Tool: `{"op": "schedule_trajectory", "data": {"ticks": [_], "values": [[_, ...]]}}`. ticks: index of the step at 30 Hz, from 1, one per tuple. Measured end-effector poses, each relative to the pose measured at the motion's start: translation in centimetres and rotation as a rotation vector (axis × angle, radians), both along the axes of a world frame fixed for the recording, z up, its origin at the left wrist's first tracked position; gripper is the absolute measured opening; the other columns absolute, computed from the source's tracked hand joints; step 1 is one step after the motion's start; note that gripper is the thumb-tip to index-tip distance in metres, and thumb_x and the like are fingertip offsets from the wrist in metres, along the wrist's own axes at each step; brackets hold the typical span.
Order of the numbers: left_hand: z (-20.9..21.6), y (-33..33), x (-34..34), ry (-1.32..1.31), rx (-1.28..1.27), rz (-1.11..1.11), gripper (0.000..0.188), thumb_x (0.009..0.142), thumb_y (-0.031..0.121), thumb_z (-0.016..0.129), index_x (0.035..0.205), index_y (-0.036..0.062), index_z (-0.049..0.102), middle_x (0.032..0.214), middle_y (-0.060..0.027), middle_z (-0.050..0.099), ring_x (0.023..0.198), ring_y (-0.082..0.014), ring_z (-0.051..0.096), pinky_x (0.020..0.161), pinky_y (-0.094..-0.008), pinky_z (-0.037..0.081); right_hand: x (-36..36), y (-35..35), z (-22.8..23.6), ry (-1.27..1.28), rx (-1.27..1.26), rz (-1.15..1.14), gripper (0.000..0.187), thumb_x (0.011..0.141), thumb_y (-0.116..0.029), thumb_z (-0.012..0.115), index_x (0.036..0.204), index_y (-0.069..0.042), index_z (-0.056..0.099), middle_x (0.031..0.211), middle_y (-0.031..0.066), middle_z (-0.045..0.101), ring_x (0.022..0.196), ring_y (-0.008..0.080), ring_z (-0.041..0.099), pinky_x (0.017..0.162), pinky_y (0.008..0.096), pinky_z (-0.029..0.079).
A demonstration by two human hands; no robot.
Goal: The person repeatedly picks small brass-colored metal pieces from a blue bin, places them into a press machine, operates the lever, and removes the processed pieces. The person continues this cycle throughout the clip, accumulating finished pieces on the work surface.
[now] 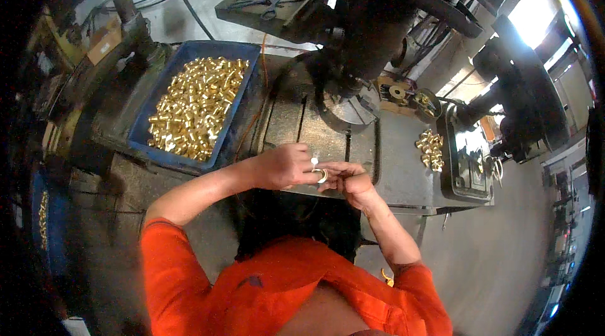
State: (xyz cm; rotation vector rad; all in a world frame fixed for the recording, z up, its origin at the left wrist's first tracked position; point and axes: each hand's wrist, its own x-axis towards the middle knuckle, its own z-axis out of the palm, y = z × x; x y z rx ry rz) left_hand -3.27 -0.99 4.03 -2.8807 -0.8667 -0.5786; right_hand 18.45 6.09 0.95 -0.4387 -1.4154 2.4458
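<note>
My two hands meet over the front edge of the machine table. Between their fingers is a small brass fitting (322,176), its round open end showing as a pale gold ring. My left hand (283,166) is curled closed, its fingertips at the fitting. From the other side my right hand (353,181) pinches at it, the fingers partly hidden by one another. A small white piece (314,161) shows beside the left fingers; I cannot tell what it is. To the left, a blue bin (169,158) holds a heap of shiny brass fittings (195,106).
Ahead stands a drill press with a round chuck (350,109) over a slotted table (283,123). A small pile of brass pieces (430,149) lies right, beside a metal tray (466,188). Farther back, pliers and scissors (271,8) rest on a dark plate. A second machine (526,96) stands right.
</note>
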Motion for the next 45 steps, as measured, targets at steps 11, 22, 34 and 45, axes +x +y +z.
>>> {"op": "schedule_trajectory", "data": {"ticks": [11,22,34,45], "values": [[-2.0,1.3,1.5,0.072,-0.037,-0.006,0.031,0.066,0.012,0.055,0.097,0.0116,0.058,0.085,-0.0039,0.055,0.075,-0.0205,0.054,0.066,-0.0338,0.042,2.3,-0.8,-0.6,-0.049,0.041,-0.195,0.062,0.055,0.003,0.040,0.116,0.007,0.050,0.117,0.0166,0.053,0.106,0.0245,0.053,0.087,0.0350,0.045],[-5.1,1.0,4.3,-1.177,-0.839,0.408,0.028,0.085,0.007,0.057,0.110,-0.0030,0.049,0.096,-0.0106,0.060,0.093,-0.0162,0.058,0.081,-0.0293,0.047,0.8,-1.3,1.0,0.034,-0.171,-0.484,0.062,0.061,0.000,0.040,0.122,0.009,0.042,0.129,0.0169,0.042,0.119,0.0270,0.041,0.088,0.0366,0.043],[-4.0,3.3,2.5,-1.436,-0.918,0.567,0.025,0.081,0.014,0.057,0.095,-0.0063,0.056,0.075,-0.0109,0.062,0.061,-0.0148,0.060,0.062,-0.0262,0.047,2.7,2.4,0.4,-0.004,0.192,-0.682,0.062,0.057,0.001,0.038,0.118,0.000,0.052,0.095,0.0078,0.059,0.087,0.0182,0.055,0.073,0.0292,0.046],[-5.0,4.5,3.1,-1.453,-0.930,0.493,0.021,0.081,0.013,0.059,0.090,-0.0065,0.058,0.068,-0.0098,0.060,0.052,-0.0126,0.056,0.049,-0.0254,0.045,0.3,1.1,0.8,-0.638,1.490,-0.385,0.081,0.052,-0.009,0.063,0.129,-0.010,0.040,0.103,0.0166,0.058,0.092,0.0356,0.056,0.077,0.0401,0.047]]}}
